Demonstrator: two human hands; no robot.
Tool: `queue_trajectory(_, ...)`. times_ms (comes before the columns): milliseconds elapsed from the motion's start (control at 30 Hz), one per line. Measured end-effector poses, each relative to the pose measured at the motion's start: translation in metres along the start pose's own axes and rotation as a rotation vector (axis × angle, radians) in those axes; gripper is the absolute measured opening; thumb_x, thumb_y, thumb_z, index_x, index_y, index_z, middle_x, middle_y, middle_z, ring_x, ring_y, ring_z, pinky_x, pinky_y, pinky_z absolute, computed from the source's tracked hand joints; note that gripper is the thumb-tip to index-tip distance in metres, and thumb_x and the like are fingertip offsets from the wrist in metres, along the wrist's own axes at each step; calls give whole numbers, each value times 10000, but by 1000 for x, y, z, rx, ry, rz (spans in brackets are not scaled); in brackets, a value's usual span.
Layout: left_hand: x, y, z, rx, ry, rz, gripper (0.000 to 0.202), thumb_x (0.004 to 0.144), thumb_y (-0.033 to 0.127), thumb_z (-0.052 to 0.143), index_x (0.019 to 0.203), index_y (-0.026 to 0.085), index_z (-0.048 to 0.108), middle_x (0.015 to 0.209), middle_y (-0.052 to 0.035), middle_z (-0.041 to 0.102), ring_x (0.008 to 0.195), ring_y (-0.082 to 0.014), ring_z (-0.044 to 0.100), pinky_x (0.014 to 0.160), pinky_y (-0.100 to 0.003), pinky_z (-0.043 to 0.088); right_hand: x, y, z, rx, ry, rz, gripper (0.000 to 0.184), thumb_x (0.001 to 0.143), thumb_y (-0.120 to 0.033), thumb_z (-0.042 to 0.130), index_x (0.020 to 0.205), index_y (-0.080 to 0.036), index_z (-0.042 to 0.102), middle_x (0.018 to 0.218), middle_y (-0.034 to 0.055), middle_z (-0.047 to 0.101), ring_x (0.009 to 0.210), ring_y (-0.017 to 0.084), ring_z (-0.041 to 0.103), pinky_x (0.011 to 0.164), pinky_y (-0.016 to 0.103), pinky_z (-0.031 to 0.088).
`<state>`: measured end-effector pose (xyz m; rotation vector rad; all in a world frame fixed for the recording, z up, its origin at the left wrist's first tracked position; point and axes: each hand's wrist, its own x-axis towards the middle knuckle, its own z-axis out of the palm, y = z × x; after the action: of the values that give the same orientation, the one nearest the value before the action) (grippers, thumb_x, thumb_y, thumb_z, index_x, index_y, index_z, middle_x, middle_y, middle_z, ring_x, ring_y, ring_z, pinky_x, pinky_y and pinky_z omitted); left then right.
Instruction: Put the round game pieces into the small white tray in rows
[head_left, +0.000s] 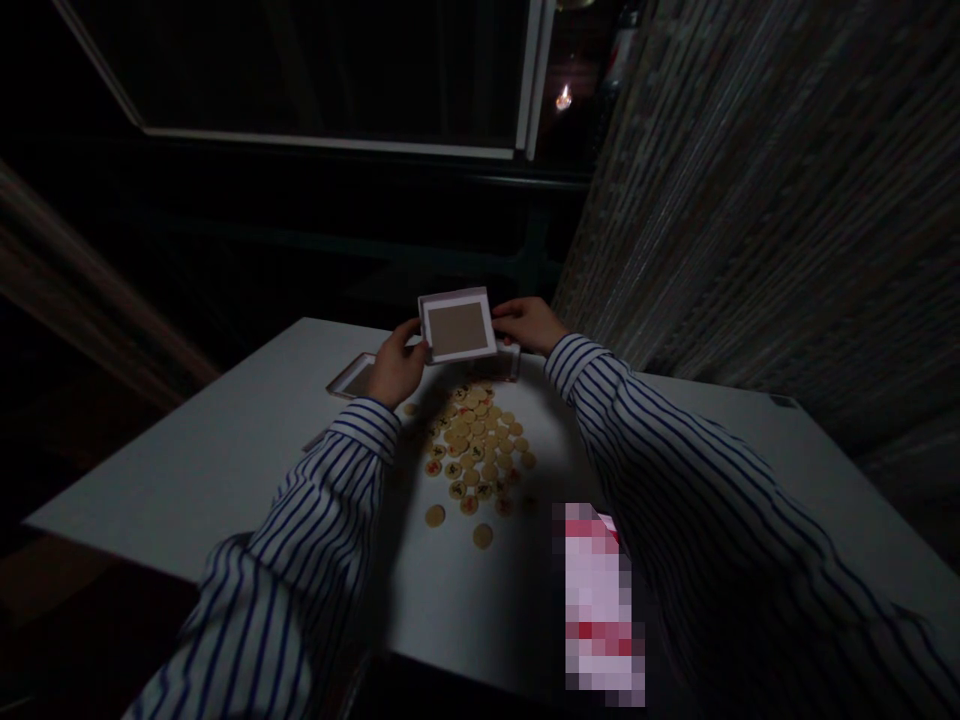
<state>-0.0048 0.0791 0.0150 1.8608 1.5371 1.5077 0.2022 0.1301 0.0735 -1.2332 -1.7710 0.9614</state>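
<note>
My left hand (397, 368) grips a shallow open cardboard box (457, 328) by its left edge, thumb in front. The box is tilted so that its brown inside with a white border faces me. At its right edge are the curled fingers of my right hand (529, 325); their tips are partly hidden. Below the box, a loose heap of round Chinese chess pieces (480, 440) lies on the white table (247, 430), several with red or black characters. A second shallow box (508, 363) shows partly behind the held one. Another shallow box (350, 380) lies beside my left hand.
A pixelated red and white item (600, 600) is at the near side, by my right sleeve. String curtains (735, 200) hang on the right. Behind the table are a dark panel with a pale frame (330, 145) and a small flame (564, 97). The room is dim.
</note>
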Motion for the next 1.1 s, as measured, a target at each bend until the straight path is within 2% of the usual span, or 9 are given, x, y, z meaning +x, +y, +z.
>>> queue_trajectory(400, -5, 12, -1, 10, 26, -18, 409, 774, 198, 478, 1179, 147, 498, 1170, -98, 575, 1022, -197, 556, 900, -359, 441, -15, -8, -3, 2, 4, 26, 174, 709, -95, 635, 881, -78, 621, 627, 9, 612, 455, 46, 499, 437, 146, 433)
queue_trajectory(667, -9, 14, 7, -50, 19, -17, 414, 773, 210, 485, 1181, 146, 503, 1184, -99, 567, 1059, -204, 537, 911, -357, 435, -26, -8, -11, 27, 26, 18, 154, 694, -116, 651, 847, -95, 641, 643, 21, 616, 455, 64, 515, 463, 189, 462)
queue_trajectory(833, -12, 24, 12, -104, 4, -16, 413, 764, 191, 485, 1172, 131, 511, 1177, -109, 570, 1040, -203, 551, 887, -351, 450, -32, -2, -18, 67, 42, 2, 149, 700, -106, 633, 848, -89, 639, 702, 40, 631, 482, 66, 523, 474, 195, 474)
queue_trajectory(1100, -17, 35, 22, -183, 0, -70, 415, 748, 162, 500, 1162, 125, 510, 1155, -114, 584, 1039, -205, 553, 884, -365, 458, -47, 1, -29, 21, 49, 21, 207, 713, -118, 614, 917, -87, 630, 681, 20, 636, 442, 52, 510, 438, 165, 425)
